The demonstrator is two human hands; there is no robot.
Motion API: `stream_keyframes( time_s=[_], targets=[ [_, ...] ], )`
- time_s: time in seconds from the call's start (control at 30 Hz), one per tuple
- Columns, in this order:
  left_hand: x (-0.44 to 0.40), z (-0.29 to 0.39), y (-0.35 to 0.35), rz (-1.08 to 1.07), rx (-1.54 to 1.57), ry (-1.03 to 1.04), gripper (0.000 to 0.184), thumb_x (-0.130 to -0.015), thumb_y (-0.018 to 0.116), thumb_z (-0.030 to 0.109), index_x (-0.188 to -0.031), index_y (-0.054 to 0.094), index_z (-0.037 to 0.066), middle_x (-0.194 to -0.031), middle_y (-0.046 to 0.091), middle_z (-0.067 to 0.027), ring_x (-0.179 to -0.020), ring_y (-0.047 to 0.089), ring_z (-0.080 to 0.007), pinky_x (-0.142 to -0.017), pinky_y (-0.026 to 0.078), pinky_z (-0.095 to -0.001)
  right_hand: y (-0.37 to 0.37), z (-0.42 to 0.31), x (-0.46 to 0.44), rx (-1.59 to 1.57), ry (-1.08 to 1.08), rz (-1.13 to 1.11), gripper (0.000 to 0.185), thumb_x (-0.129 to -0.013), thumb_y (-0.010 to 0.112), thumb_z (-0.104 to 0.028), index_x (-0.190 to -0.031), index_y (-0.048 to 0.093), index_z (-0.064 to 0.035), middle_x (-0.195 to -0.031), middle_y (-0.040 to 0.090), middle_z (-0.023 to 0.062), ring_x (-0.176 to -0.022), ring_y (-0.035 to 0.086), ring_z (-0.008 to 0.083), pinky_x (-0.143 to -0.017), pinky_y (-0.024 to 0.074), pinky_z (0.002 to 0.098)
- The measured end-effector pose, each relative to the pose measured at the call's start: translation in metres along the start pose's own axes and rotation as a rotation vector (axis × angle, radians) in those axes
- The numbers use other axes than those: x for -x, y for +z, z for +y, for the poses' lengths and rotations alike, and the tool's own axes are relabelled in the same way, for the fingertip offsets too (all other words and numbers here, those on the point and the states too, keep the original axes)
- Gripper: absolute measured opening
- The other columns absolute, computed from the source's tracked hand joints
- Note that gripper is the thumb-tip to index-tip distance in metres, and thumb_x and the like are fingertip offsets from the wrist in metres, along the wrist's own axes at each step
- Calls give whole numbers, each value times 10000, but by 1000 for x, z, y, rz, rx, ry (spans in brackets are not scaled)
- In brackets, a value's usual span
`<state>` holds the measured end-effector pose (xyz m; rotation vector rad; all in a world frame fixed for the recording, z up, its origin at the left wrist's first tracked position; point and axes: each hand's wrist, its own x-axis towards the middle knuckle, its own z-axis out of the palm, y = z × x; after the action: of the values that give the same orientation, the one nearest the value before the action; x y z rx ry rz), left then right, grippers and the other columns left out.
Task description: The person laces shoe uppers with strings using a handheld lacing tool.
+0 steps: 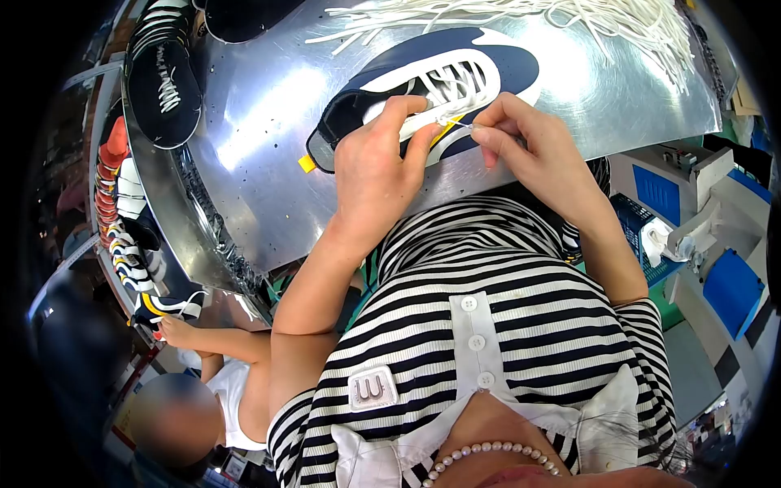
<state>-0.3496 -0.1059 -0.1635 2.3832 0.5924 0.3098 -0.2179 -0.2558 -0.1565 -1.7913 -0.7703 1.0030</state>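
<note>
Sneaker upper [514,67] lay beneath your left hand [374,163], its grip unclear to me, while your right hand [535,148] pinched a white lace [460,124], apparently mid-threading and needing a steady pull.

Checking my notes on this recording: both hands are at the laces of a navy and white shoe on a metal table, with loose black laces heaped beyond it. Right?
Not quite: the head view shows the loose laces are white, not black. The left hand and right hand are at the laces of the navy and white shoe on the metal table.
</note>
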Motion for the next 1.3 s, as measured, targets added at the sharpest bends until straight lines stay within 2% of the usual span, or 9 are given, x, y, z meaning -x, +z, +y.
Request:
stream_keyframes(
  time_s=[0.23, 0.43, 0.63, 0.83, 0.9, 0.93, 0.97, 1.13, 1.3],
  targets=[
    [1, 0, 1, 4, 18, 38, 240, -843, 743, 153, -1024, 670, 14, -852, 712, -134, -692, 690, -218, -641, 517, -295, 1, 13, -7, -56, -45, -19, 176, -933, 602, -161, -907, 582, 12, -646, 594, 40, -580, 530, 99, -554, 417, 264],
    [1, 1, 1, 3, 30, 22, 237, -846, 739, 156, -1024, 673, 14, -837, 712, -132, -680, 688, -206, -633, 516, -294, -8, 4, 5, -68, 70, -22, 155, -944, 608, -161, -917, 601, -8, -675, 580, -9, -613, 501, 46, -546, 366, 212],
    [0, 1, 1, -3, 41, 39, 247, -843, 743, 162, -1032, 675, 18, -828, 712, -131, -665, 684, -205, -618, 514, -297, -2, 6, -3, -118, 23, -48, 152, -942, 614, -163, -909, 600, -15, -665, 573, -23, -595, 476, 36, -523, 336, 198],
    [2, -1, 4, -3, 23, 127, 219, -847, 725, 116, -1032, 662, 19, -841, 701, -148, -680, 684, -259, -615, 512, -320, 5, 10, -7, 19, -43, 38, 184, -926, 613, -175, -886, 564, -2, -631, 615, 72, -536, 575, 168, -525, 433, 314],
    [6, -3, 10, 8, 9, 226, 205, -849, 712, 90, -1032, 651, 18, -841, 691, -158, -694, 679, -295, -614, 510, -333, 26, 19, -15, 159, -174, 158, 189, -931, 607, -179, -901, 540, -4, -645, 624, 122, -568, 609, 259, -550, 458, 363],
    [4, -7, 15, 67, -27, 282, 192, -845, 674, 86, -1020, 635, 18, -719, 646, -148, -615, 626, -320, -565, 485, -390, 35, 22, -18, 227, -236, 214, 193, -934, 604, -180, -908, 528, -5, -652, 628, 146, -584, 626, 305, -563, 470, 387],
    [3, -8, 15, 67, -33, 250, 191, -841, 676, 88, -1018, 636, 26, -729, 649, -145, -608, 622, -316, -551, 474, -392, 37, 21, -20, 194, -188, 175, 196, -938, 594, -181, -924, 500, -10, -684, 628, 188, -648, 626, 389, -589, 481, 425],
    [4, -2, 2, -46, 28, 42, 218, -873, 686, 108, -1078, 649, 45, -883, 697, -153, -755, 686, -299, -664, 518, -331, -3, 5, 7, 71, 36, 7, 157, -940, 590, -151, -919, 566, 3, -647, 609, 99, -600, 620, 197, -580, 472, 325],
    [-3, 4, -1, -120, 77, -37, 235, -884, 681, 129, -1096, 639, 38, -910, 706, -149, -801, 701, -272, -704, 521, -328, -5, 2, 11, 31, 47, 21, 170, -940, 594, -146, -919, 566, 20, -664, 620, 96, -595, 603, 169, -576, 461, 291]
  ],
)
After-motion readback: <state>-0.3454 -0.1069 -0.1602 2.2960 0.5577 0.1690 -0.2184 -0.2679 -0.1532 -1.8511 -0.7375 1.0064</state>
